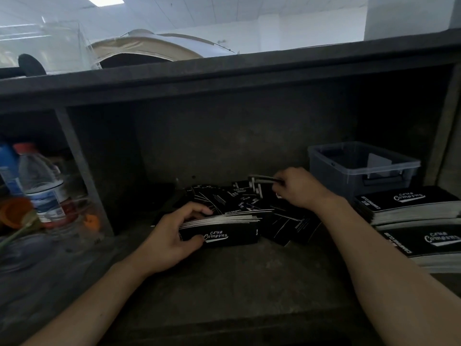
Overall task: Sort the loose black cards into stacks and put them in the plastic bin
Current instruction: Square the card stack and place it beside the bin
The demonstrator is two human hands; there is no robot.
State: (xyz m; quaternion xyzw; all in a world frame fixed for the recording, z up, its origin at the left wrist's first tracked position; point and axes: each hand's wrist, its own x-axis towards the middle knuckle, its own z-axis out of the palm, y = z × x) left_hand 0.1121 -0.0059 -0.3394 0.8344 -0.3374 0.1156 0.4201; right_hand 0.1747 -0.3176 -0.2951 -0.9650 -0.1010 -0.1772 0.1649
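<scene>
A dark, recessed shelf under a counter fills the view, seen from above by the person working at it. At the back right a translucent grey plastic bin is set, open at the top; what lies inside cannot be made out. Just in front of it, at the right edge, two thick squared-up stacks of black printed sheets are laid flat, one nearer than the other. At the far left, in a separate compartment, a water bottle is seen.

In the middle of the shelf the loose black cards are scattered in an untidy, overlapping heap, pointing many ways. In front of the heap a gathered stack is gripped by the left hand, thumb below and fingers curled over the top. Its long axis runs left to right across the view, its printed face is turned toward the viewer, and its white upper edges are slightly fanned. Above the far right of the heap, a few cards are pinched by the right hand and held nearly edge-on, long axis also left to right, free ends pointing left.

The step in hand is judged to be gathering: loose cards are being picked up for the held stack. The next move calls for the pinched cards to be turned to match the stack and squared against it.
</scene>
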